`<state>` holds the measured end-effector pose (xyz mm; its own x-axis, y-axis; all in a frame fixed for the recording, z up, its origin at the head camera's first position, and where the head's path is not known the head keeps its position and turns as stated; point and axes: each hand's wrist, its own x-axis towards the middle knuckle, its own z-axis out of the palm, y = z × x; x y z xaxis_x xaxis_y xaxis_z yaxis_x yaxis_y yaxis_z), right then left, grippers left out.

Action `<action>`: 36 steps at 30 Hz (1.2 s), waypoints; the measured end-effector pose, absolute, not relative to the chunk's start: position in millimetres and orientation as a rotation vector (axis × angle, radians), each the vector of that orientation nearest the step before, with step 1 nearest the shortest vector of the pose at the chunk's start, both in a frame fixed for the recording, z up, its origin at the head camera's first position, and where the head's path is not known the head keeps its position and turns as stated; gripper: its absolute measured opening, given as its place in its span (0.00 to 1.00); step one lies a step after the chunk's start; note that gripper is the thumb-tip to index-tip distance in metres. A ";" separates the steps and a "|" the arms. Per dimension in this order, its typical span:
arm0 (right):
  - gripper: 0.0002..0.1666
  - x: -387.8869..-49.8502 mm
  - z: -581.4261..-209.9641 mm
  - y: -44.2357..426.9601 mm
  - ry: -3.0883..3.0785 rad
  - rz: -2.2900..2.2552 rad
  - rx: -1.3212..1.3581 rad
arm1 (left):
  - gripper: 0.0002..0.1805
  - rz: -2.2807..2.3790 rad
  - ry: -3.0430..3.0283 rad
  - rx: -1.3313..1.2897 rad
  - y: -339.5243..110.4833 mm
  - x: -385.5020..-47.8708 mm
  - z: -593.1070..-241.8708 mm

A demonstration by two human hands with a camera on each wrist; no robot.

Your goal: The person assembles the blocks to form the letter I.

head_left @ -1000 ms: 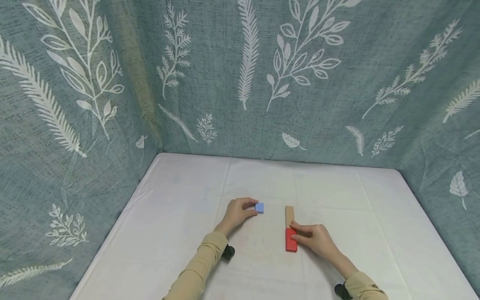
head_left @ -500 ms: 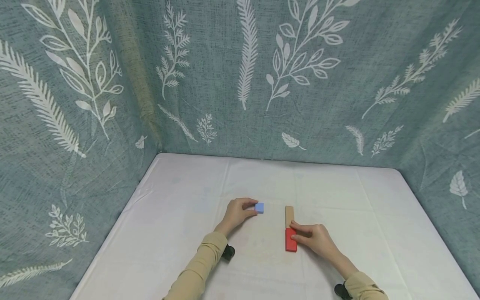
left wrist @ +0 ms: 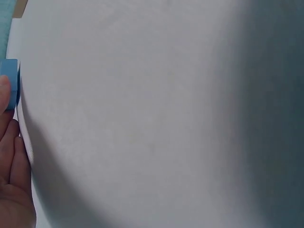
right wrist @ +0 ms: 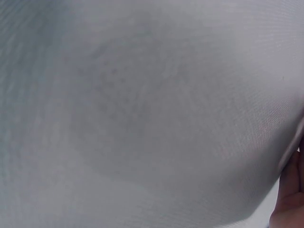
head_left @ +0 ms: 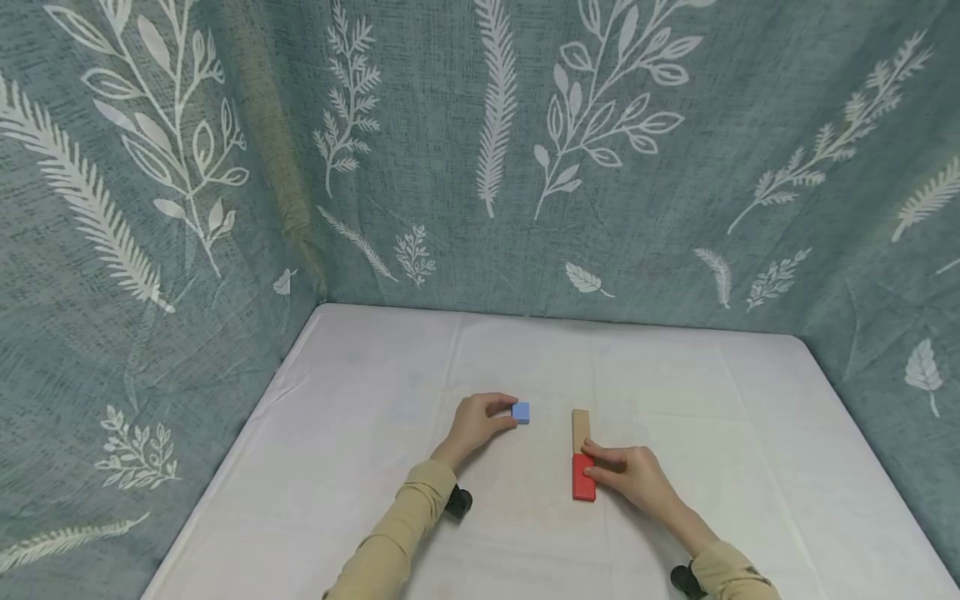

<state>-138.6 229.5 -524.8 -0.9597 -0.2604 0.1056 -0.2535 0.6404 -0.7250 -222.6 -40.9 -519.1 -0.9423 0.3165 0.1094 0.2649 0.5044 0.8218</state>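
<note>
In the head view, my left hand (head_left: pixel 474 427) pinches a small blue block (head_left: pixel 521 413) between thumb and forefinger, low over the white cloth. That blue block (left wrist: pixel 10 84) also shows at the left edge of the left wrist view, beside the thumb. Further right, a red block (head_left: pixel 583 478) lies lengthwise, its far end meeting a natural wood block (head_left: pixel 581 429). My right hand (head_left: pixel 639 478) grips the red block near that junction, thumb over the red surface and forefinger by the wood. The right wrist view has only part of the right hand (right wrist: pixel 289 199), without the blocks.
A white cloth (head_left: pixel 375 367) covers the table. Green curtains (head_left: pixel 450 150) with white leaf prints stand at its back and both sides. Bare cloth lies between the blue block and the wood-and-red pair. Dark wrist cameras (head_left: pixel 458 502) sit under the sleeves.
</note>
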 end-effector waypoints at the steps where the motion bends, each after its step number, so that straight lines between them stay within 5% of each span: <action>1: 0.25 -138.6 -524.5 229.5 2.836 -1.254 -0.445 | 0.17 1.452 2.673 0.516 -40.8 -222.6 -518.7; 36: 0.25 -139.3 -526.0 228.5 2.838 -1.242 -0.412 | 0.16 1.646 2.663 0.535 -8.0 -231.3 -489.3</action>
<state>-139.3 228.5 -526.0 -0.9651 -0.2461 0.0894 -0.2327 0.6494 -0.7240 -231.3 -8.0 -489.3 -0.9427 0.2646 0.2033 0.3000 0.4060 0.8632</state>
